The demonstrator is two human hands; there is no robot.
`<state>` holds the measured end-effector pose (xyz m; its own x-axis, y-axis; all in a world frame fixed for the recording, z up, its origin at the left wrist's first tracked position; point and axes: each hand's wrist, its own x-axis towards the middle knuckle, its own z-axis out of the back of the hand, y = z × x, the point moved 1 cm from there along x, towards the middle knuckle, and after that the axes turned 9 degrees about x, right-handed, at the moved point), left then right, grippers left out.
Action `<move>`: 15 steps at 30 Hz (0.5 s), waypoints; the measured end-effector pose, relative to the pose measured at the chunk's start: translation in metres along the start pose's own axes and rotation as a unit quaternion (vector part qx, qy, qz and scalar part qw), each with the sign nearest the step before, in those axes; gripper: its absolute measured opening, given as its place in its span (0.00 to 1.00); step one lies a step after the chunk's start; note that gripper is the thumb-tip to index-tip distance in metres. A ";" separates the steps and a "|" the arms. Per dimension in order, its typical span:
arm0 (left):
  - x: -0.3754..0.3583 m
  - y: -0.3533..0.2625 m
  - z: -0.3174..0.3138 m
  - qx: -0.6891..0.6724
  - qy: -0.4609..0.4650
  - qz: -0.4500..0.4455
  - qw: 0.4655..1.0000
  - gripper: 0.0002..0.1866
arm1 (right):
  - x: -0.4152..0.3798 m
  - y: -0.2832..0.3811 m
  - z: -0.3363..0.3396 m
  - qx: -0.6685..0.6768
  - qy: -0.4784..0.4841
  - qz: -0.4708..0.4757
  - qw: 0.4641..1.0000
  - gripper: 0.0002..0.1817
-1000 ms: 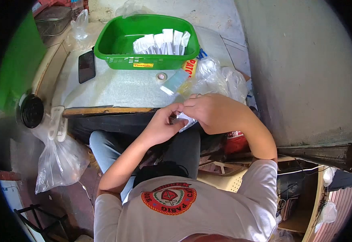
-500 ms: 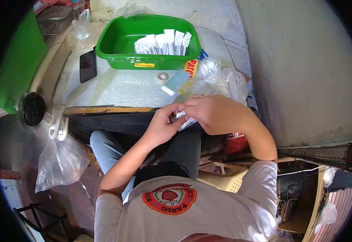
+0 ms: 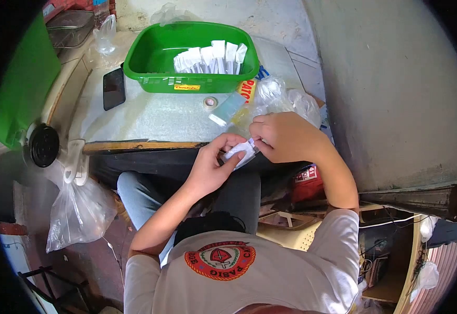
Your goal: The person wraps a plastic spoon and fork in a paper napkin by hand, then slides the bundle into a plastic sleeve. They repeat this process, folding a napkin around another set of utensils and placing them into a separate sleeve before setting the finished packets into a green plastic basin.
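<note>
My left hand (image 3: 217,159) is closed around a small white packet in clear plastic (image 3: 243,149), just beyond the table's front edge. The fingers of my right hand (image 3: 282,137) pinch at the packet's upper right end, where a thin strip shows; exactly what they grip is partly hidden. Beyond my hands, a green basin (image 3: 192,82) holds several similar white packets (image 3: 215,56), lined up on its right side. A roll of tape (image 3: 210,102) lies on the table near a stack of clear plastic sleeves (image 3: 227,109).
A phone (image 3: 114,89) rests left of the basin on the metal-topped table (image 3: 150,118). Crumpled clear bags (image 3: 278,94) lie at the right, close to the wall (image 3: 385,94). A plastic bag (image 3: 79,214) hangs from a white clamp (image 3: 76,162) at the left.
My right hand has shifted slightly right and up, apart from my left. More of the white packet shows between them, tilted toward my right hand.
</note>
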<state>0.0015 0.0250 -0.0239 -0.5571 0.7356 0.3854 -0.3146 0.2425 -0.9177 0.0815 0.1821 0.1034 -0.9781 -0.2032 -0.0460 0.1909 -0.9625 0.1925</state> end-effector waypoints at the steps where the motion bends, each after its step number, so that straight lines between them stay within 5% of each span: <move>1: 0.000 0.000 0.001 -0.015 0.002 0.010 1.000 0.14 | 0.001 0.000 -0.001 0.000 0.000 0.001 1.000 0.05; 15: 0.000 0.014 0.003 -0.087 0.006 0.065 0.994 0.18 | -0.001 -0.007 0.000 -0.048 -0.091 -0.038 0.994 0.09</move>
<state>-0.0050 0.0268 -0.0370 -0.5746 0.7753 0.2622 -0.1016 0.2504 -0.9628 0.0810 0.1889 0.1026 -0.9873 -0.1014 0.1221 0.1139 -0.9885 0.0999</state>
